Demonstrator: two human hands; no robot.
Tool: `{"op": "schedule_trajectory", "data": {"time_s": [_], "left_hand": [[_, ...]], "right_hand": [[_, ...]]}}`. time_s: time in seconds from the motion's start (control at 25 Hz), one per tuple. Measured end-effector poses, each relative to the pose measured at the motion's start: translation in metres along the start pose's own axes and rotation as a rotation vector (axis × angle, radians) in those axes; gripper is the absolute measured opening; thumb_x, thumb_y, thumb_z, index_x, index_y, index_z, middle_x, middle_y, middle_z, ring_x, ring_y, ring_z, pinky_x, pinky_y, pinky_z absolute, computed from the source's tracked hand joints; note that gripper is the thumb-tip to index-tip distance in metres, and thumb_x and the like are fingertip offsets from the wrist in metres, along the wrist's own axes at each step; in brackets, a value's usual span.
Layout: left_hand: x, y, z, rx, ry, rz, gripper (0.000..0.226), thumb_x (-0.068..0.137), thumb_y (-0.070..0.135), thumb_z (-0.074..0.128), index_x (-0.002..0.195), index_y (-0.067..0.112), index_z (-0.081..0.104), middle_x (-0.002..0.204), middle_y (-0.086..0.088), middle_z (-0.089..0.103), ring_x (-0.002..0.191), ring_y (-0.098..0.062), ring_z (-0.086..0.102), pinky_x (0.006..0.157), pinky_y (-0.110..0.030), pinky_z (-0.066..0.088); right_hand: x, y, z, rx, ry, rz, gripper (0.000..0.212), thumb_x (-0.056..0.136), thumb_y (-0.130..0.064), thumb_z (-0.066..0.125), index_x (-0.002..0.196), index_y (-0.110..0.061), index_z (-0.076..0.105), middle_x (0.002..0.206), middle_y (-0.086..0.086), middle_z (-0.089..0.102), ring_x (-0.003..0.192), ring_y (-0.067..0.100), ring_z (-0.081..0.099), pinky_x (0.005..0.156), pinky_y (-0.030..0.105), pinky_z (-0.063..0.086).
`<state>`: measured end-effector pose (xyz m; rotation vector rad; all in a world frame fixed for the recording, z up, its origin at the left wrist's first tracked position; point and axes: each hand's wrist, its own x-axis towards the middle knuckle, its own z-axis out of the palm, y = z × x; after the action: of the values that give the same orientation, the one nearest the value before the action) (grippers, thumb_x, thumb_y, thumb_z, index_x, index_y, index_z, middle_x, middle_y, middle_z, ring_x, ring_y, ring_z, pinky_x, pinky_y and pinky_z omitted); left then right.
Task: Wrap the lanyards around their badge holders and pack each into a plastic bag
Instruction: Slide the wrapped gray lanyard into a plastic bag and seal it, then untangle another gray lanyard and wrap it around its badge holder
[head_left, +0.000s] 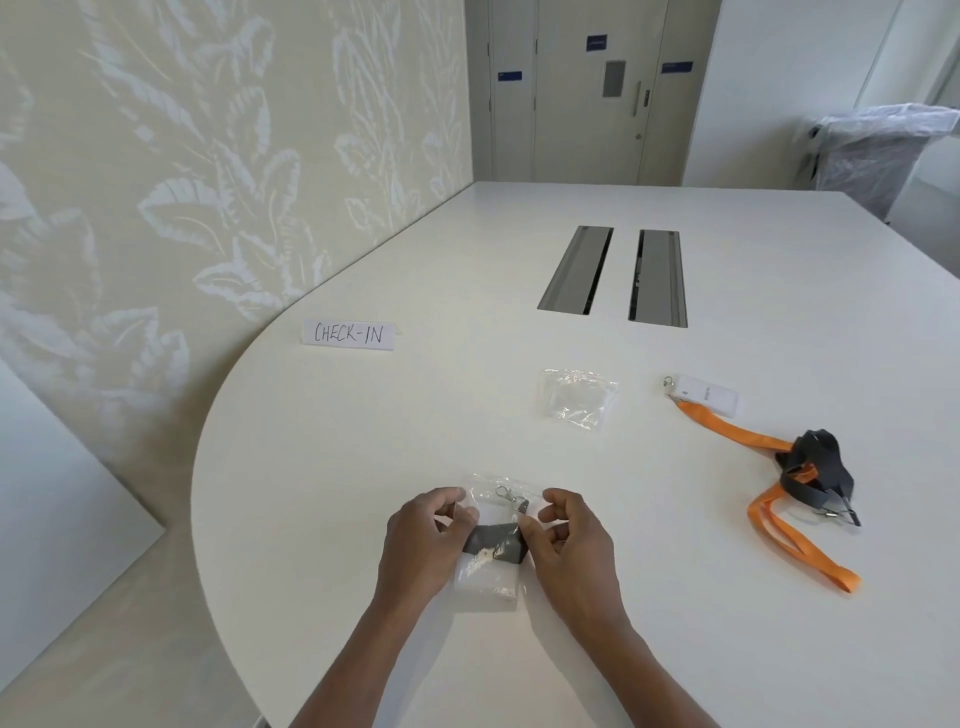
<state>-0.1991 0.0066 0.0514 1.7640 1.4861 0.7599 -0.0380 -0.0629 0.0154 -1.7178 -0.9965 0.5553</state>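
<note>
A clear plastic bag (488, 579) lies on the white table (363, 441) in front of me. Inside it sits a badge holder wrapped in a grey lanyard (493, 543), its metal clip (508, 496) near the bag's mouth. My left hand (423, 540) pinches the bag's left upper edge. My right hand (566, 540) pinches the right side of the bag beside the grey wrap. Farther right lie a white badge holder (709, 397) on an orange lanyard (763, 488) and a loose dark grey lanyard (815, 467) tangled over it. Spare empty bags (579, 397) lie at the centre.
A folded paper sign reading CHECK-IN (348, 333) stands at the left. Two grey cable hatches (615, 275) are set into the table farther back. A patterned wall borders the table's left curved edge. A plastic-covered bin (878, 150) stands at the far right.
</note>
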Motion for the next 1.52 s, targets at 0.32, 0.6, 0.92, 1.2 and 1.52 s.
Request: {"op": "schedule_trajectory", "data": {"time_s": [0.32, 0.6, 0.92, 1.2, 1.52], "left_hand": [[0.005, 0.012, 0.007, 0.046, -0.103, 0.132, 0.024, 0.091, 0.037, 0.068, 0.110, 0.023, 0.070, 0.087, 0.019, 0.066, 0.078, 0.000, 0.065, 0.067, -0.019, 0.050], [0.009, 0.008, 0.008, 0.047, -0.171, 0.172, 0.053, 0.092, 0.040, 0.068, 0.141, 0.023, 0.056, 0.108, 0.012, 0.064, 0.086, -0.010, 0.062, 0.079, -0.026, 0.047], [0.007, 0.009, 0.013, -0.015, -0.047, 0.268, 0.036, 0.093, 0.030, 0.068, 0.129, 0.027, 0.064, 0.104, 0.013, 0.063, 0.068, -0.001, 0.060, 0.076, -0.024, 0.048], [0.007, 0.033, 0.031, -0.040, 0.012, 0.358, 0.027, 0.093, 0.024, 0.068, 0.120, 0.027, 0.069, 0.100, 0.015, 0.066, 0.066, -0.007, 0.060, 0.073, -0.023, 0.050], [0.012, 0.086, 0.086, 0.025, -0.072, 0.486, 0.023, 0.093, 0.023, 0.067, 0.115, 0.023, 0.071, 0.100, 0.012, 0.064, 0.060, -0.007, 0.056, 0.078, -0.026, 0.049]], "right_hand": [[-0.002, 0.001, -0.007, 0.053, 0.120, 0.066, 0.029, 0.091, -0.027, 0.068, 0.116, -0.032, 0.054, 0.099, -0.012, 0.066, 0.074, 0.000, 0.062, 0.064, 0.015, 0.048], [-0.004, 0.001, -0.008, -0.059, 0.268, 0.076, 0.018, 0.091, -0.024, 0.066, 0.109, -0.021, 0.065, 0.103, -0.010, 0.062, 0.082, 0.004, 0.061, 0.078, 0.028, 0.047], [0.000, 0.006, -0.008, -0.057, 0.250, 0.085, 0.005, 0.091, -0.028, 0.065, 0.096, -0.026, 0.066, 0.097, -0.013, 0.065, 0.082, 0.002, 0.062, 0.072, 0.019, 0.044], [0.009, 0.014, -0.024, -0.003, 0.184, 0.086, 0.010, 0.090, -0.027, 0.067, 0.100, -0.028, 0.065, 0.101, -0.015, 0.066, 0.083, -0.001, 0.063, 0.069, 0.011, 0.043], [0.057, 0.033, -0.084, -0.021, 0.201, 0.091, 0.017, 0.094, -0.022, 0.063, 0.110, -0.020, 0.066, 0.107, -0.006, 0.068, 0.088, 0.003, 0.063, 0.074, 0.020, 0.045]]}}
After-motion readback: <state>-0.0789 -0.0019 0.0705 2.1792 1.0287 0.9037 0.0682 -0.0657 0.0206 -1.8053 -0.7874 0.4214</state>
